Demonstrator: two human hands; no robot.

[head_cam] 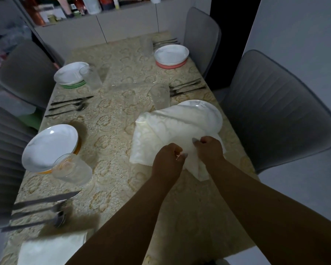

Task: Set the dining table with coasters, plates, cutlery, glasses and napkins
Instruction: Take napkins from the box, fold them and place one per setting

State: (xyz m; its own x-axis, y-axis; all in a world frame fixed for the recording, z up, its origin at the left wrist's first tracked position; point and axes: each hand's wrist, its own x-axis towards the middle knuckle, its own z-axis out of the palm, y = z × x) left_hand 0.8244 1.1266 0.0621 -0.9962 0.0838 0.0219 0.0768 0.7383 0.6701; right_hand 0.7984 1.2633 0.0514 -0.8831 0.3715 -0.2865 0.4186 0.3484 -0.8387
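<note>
A white cloth napkin (166, 131) lies spread over the near right plate (208, 111) and hangs onto the table (113, 131). My left hand (167, 159) and my right hand (209, 148) each pinch its near edge with curled fingers. A glass (160, 96) stands just behind that plate, with cutlery (187, 87) beyond it. Three more plates sit on coasters: near left on orange (50, 146), far left on green (69, 73), far right on pink (171, 53). Further napkins (52, 249) lie at the near left edge.
Glasses stand by the near left plate (72, 169) and far left plate (92, 77). Cutlery sets lie at the left (69, 106), near left (44, 211) and far right (165, 42). Grey chairs (275, 111) ring the table. A white cabinet (107, 25) stands behind.
</note>
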